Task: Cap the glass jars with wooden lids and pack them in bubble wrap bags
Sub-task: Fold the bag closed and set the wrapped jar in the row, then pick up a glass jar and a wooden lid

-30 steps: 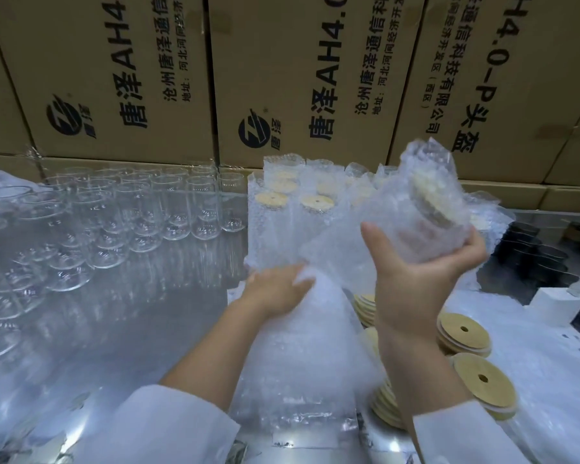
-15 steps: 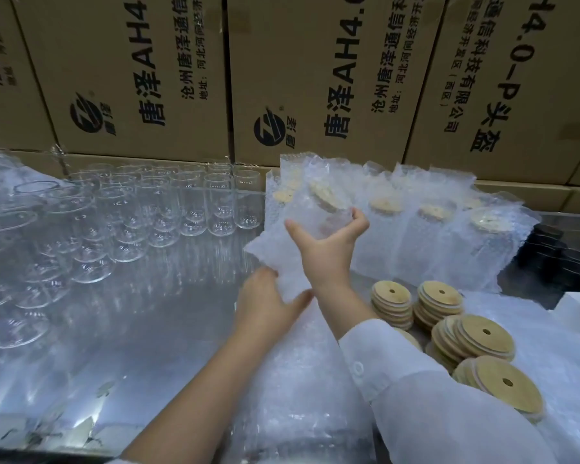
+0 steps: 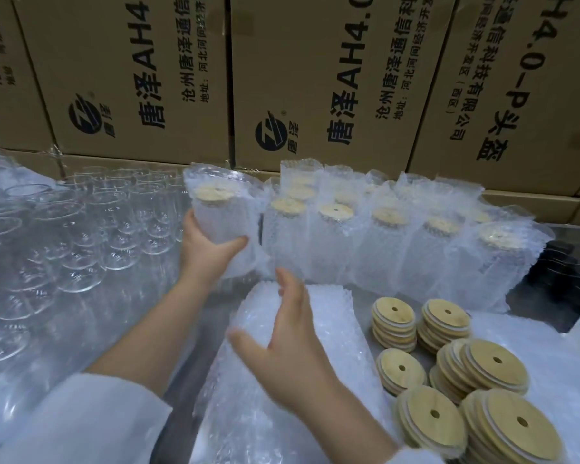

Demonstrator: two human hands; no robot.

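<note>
A bagged jar [image 3: 220,216], passed across from the right hand [image 3: 288,336], is gripped by the left hand [image 3: 205,252] beside the packed row [image 3: 399,249] at the counter's [image 3: 529,301] back; the right is held open above spare bags [image 3: 332,329].

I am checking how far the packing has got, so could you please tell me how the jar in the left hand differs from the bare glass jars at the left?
The held jar sits inside a bubble wrap bag; the bare jars have no wrapping. The held jar carries a wooden lid; the bare jars are open-topped. The left hand grips the held jar; the bare jars stand untouched. Both are roughly upright.
</note>
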